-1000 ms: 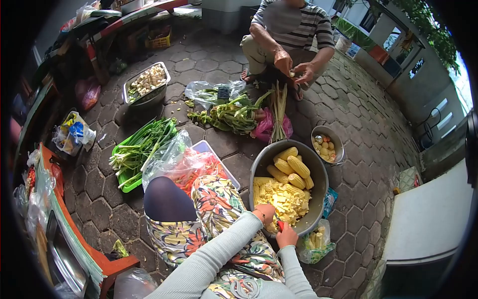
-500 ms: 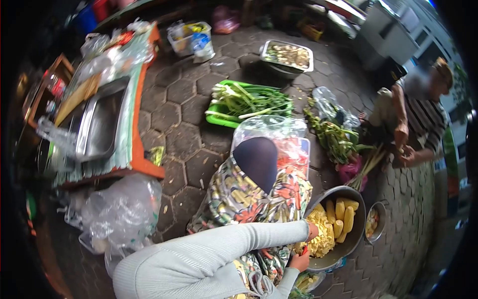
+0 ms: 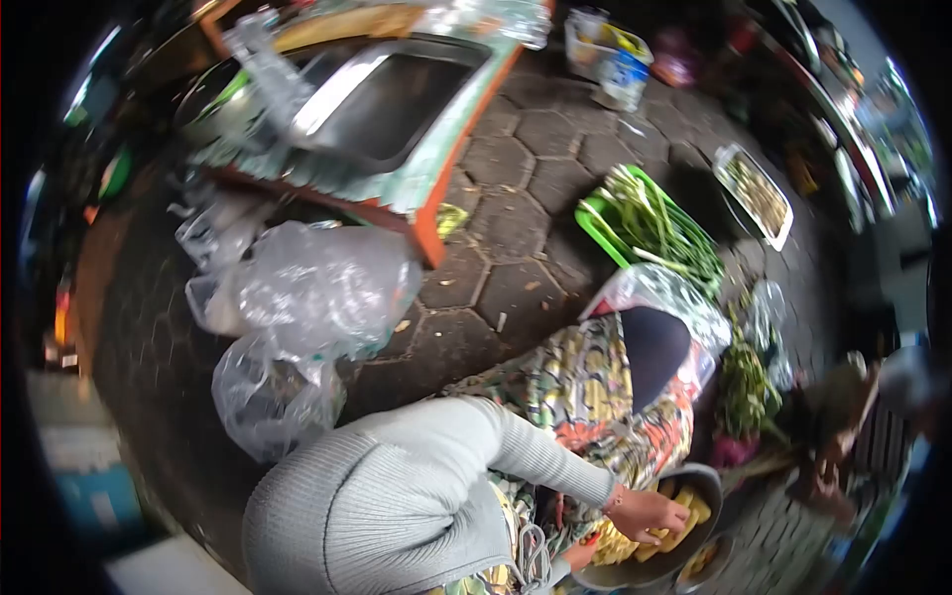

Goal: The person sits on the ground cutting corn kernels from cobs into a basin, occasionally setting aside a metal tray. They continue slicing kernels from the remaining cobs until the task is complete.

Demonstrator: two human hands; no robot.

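My left hand [image 3: 650, 514] reaches into a large metal pot [image 3: 716, 484], its fingers bent around a yellow corn cob [image 3: 650, 547]. More peeled corn cobs [image 3: 697, 511] lie beside those fingers. Cut corn kernels [image 3: 613, 547] are heaped on the near side of the pot. Low at the pot's near rim, my right hand [image 3: 577, 555] is closed on what looks like a red-handled knife [image 3: 592, 540]; its blade cannot be made out.
A green tray [image 3: 607, 233] of spring onions and a white tray [image 3: 783, 233] of chopped food stand ahead. Clear plastic bags [image 3: 327, 288] lie left, below a low table [image 3: 431, 213] bearing a metal pan [image 3: 397, 109]. A co-worker [image 3: 843, 446] sits at right, near leafy greens [image 3: 744, 382].
My view has swung left, so the scene sits further right. My left hand has moved away from the red handle and over to the cobs. The right hand stays by the near rim.
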